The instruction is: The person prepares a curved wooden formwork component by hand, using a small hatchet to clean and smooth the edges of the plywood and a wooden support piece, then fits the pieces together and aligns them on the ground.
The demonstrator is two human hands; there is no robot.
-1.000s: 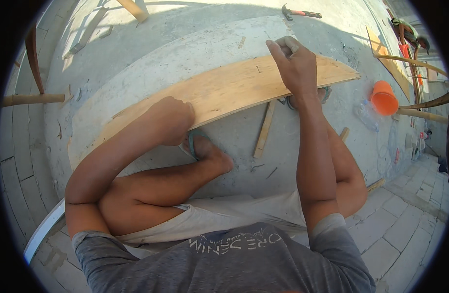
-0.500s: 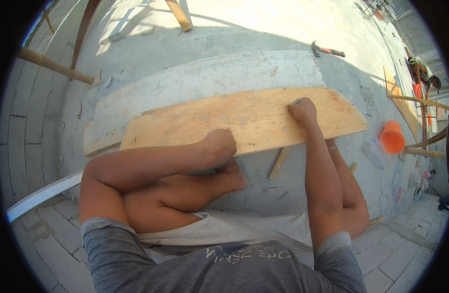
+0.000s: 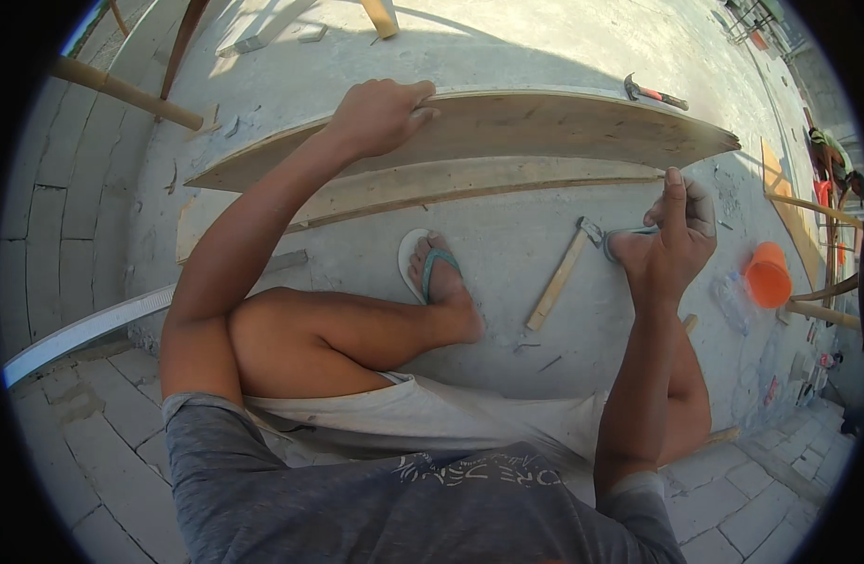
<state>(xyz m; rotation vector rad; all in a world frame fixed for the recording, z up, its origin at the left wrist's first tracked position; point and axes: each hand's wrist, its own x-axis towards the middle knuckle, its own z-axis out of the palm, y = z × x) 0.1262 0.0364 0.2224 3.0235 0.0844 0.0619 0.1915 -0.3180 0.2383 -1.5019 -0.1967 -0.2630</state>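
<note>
A long plywood board (image 3: 535, 127) stands tilted on its edge in front of me, its underside facing me. My left hand (image 3: 380, 117) grips its upper edge, left of the middle, fingers over the far side. Below the board's right end, my right hand (image 3: 675, 235) is raised with thumb up and fingers loosely curled, apart from the board; nothing shows in it. Another pale board (image 3: 470, 185) lies flat on the floor, partly hidden by the tilted one. Between my feet rests a wooden-handled hammer (image 3: 564, 273), near the right hand.
A claw hammer with a red and black handle (image 3: 659, 96) lies beyond the board. At the right are an orange bucket (image 3: 769, 275), a clear plastic bottle (image 3: 733, 299) and bamboo poles (image 3: 822, 313). A block wall (image 3: 51, 226) rises on the left.
The plywood board has been tipped up from lying flat, its top edge away from me. My left hand moved forward onto that edge; my right hand left the board, uncovering the wooden-handled hammer.
</note>
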